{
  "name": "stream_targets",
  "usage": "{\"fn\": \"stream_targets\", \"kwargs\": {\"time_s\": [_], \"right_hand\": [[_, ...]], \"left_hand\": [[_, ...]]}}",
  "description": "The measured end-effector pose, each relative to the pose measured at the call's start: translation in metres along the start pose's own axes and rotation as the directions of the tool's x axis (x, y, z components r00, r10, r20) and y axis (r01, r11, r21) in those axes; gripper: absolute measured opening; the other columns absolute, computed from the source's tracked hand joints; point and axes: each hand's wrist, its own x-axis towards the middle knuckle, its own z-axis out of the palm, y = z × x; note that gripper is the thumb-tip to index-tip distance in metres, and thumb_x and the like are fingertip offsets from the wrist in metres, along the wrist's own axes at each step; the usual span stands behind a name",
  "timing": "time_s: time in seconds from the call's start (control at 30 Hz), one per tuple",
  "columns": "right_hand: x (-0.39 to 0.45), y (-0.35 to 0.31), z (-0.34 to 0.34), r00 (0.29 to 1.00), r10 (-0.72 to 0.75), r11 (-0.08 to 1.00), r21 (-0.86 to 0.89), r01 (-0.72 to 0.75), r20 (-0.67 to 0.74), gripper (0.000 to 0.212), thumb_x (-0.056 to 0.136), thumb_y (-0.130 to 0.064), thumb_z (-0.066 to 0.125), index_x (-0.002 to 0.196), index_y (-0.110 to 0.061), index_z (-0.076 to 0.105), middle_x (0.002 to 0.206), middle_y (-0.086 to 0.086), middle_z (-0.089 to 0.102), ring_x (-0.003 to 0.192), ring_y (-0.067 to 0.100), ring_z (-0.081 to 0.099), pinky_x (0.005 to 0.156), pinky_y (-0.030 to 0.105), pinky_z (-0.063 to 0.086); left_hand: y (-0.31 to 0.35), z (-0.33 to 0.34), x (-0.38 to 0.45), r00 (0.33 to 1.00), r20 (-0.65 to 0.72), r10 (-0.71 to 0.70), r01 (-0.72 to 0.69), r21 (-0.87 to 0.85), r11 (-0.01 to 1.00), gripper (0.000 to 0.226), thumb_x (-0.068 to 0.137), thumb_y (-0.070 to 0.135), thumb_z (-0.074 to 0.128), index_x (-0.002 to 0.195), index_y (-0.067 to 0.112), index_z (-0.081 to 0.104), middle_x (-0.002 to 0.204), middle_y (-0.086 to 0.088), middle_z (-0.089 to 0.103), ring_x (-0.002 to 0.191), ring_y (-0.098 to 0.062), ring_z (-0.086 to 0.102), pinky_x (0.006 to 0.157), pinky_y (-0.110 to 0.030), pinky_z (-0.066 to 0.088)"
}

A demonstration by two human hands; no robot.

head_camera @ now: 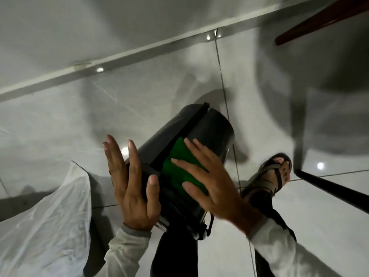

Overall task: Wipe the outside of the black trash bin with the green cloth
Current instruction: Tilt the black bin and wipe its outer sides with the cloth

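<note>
Black trash bin lies tipped on its side above a glossy white tiled floor, held between a person's two hands near the middle of the view, its rounded end pointing away toward the wall. The left hand presses flat against the bin's left flank, fingers spread wide and straight, thumb laid across the dark edge. The right hand rests palm-down on the green cloth, fingers splayed wide, pinning the cloth against the bin's upper side rather than gripping it. Both wrists emerge from pale long sleeves. The floor is made of large shiny tiles with thin dark grout lines, catching several small bright reflections of ceiling lights and soft grey shadows. A white skirting strip runs diagonally where the floor meets a plain pale wall. A crumpled translucent white plastic bag lies on the tiles at lower left, just beside the left forearm. At right, a foot in a strapped sandal stands on the floor (close to the bin's far side), next to a thin black leg of furniture; a dark reddish wooden edge crosses the upper right corner.
</note>
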Motion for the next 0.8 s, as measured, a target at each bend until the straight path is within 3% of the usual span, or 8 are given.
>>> {"fn": "stream_targets", "kwargs": {"time_s": [0.1,0.2,0.33,0.47,0.6,0.67,0.73,0.8], "right_hand": [[0.039,0.052,-0.023,0.952,0.261,0.960,-0.060,-0.273,-0.158,0.045,0.106,-0.031,0.053,0.150,-0.020,0.055,0.169,0.015,0.037,0.159,0.035,0.033,0.130,0.049,0.027],[0.074,0.077,-0.044,0.800,0.553,0.831,0.233,-0.506,-0.234,0.043,0.109,-0.024,0.053,0.152,-0.016,0.053,0.169,0.011,0.037,0.158,0.031,0.034,0.128,0.028,0.025],[0.039,0.019,-0.035,0.896,0.400,0.887,0.330,-0.324,-0.195,0.038,0.105,-0.037,0.055,0.142,-0.043,0.058,0.175,-0.007,0.025,0.164,0.018,0.020,0.133,0.044,0.023],[-0.011,0.003,-0.029,0.975,0.165,0.946,0.303,-0.115,-0.147,0.040,0.105,-0.046,0.049,0.144,-0.042,0.056,0.174,-0.009,0.028,0.163,0.017,0.024,0.131,0.031,0.026],[0.021,0.068,-0.046,0.813,0.509,0.827,0.422,-0.371,-0.283,0.040,0.107,-0.014,0.054,0.147,-0.017,0.054,0.157,-0.005,0.048,0.148,0.000,0.046,0.120,0.012,0.038],[0.043,0.091,-0.053,0.669,0.705,0.653,0.583,-0.483,-0.235,0.043,0.108,-0.012,0.054,0.150,-0.010,0.051,0.156,0.001,0.052,0.150,0.019,0.048,0.113,0.006,0.040],[0.048,0.084,-0.054,0.683,0.697,0.630,0.641,-0.438,-0.219,0.043,0.105,-0.011,0.058,0.149,-0.011,0.055,0.161,0.007,0.049,0.151,0.026,0.046,0.123,0.027,0.041],[0.036,0.042,-0.048,0.809,0.541,0.718,0.627,-0.303,-0.229,0.041,0.101,-0.022,0.065,0.141,-0.025,0.064,0.167,-0.002,0.041,0.155,0.014,0.040,0.125,0.034,0.040]], "left_hand": [[0.001,0.002,0.004,0.999,0.004,0.032,-0.032,0.037,0.999,0.061,0.112,0.043,0.025,0.157,0.002,0.026,0.164,-0.039,0.012,0.158,-0.053,0.008,0.130,-0.067,0.012],[0.014,0.011,0.015,0.999,0.026,0.033,-0.035,0.103,0.994,0.060,0.112,0.046,0.024,0.159,0.010,0.027,0.165,-0.043,0.015,0.158,-0.055,0.008,0.128,-0.071,0.012],[0.031,0.020,0.030,0.998,0.042,-0.048,0.038,0.208,0.977,0.066,0.109,0.058,0.019,0.164,0.022,0.021,0.172,-0.032,0.011,0.161,-0.050,0.003,0.122,-0.079,0.007],[0.039,0.022,0.032,0.997,0.057,-0.061,0.045,0.241,0.970,0.075,0.103,0.073,0.013,0.167,0.035,0.004,0.173,-0.031,0.008,0.162,-0.047,-0.001,0.122,-0.079,0.000],[0.052,0.033,0.030,0.995,0.077,-0.069,0.044,0.293,0.955,0.085,0.101,0.074,0.015,0.167,0.020,0.012,0.172,-0.032,0.012,0.161,-0.051,0.005,0.119,-0.083,0.003],[0.057,0.038,0.034,0.994,0.076,-0.073,0.046,0.307,0.951,0.087,0.100,0.073,0.019,0.165,0.016,0.013,0.173,-0.028,0.015,0.161,-0.051,0.005,0.118,-0.085,0.003],[0.058,0.040,0.041,0.994,0.064,-0.090,0.066,0.314,0.947,0.085,0.099,0.071,0.026,0.165,0.018,0.015,0.174,-0.024,0.016,0.161,-0.049,0.004,0.117,-0.086,0.001],[0.054,0.037,0.046,0.990,0.046,-0.131,0.112,0.299,0.948,0.082,0.097,0.065,0.033,0.164,0.022,0.016,0.175,-0.020,0.015,0.162,-0.047,0.001,0.116,-0.087,-0.001]]}}
